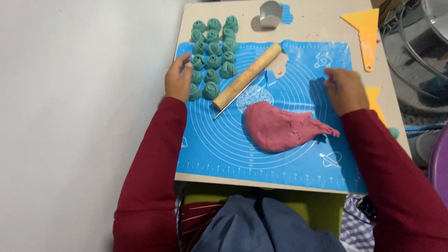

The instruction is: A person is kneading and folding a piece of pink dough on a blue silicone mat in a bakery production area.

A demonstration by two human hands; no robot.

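Observation:
My left hand (178, 79) rests at the left edge of a blue silicone mat (219, 144), its fingers touching the nearest of several teal dough rosettes (214, 51) laid in rows. My right hand (346, 89) lies knuckles-up on the mat's right side, fingers curled, just above the thin tail of a flattened pink dough slab (275, 127). I see nothing held in it. A wooden rolling pin (248, 74) lies diagonally between the rosettes and the pink dough, with a thin metal stick (232, 102) beside its lower end.
The mat lies on a beige board (317, 21). A small metal cup (270, 14) stands at the back. A yellow plastic scraper (366, 35) lies at the back right, another yellow piece (375, 100) by my right wrist. A wire rack (420, 42) sits off the right edge.

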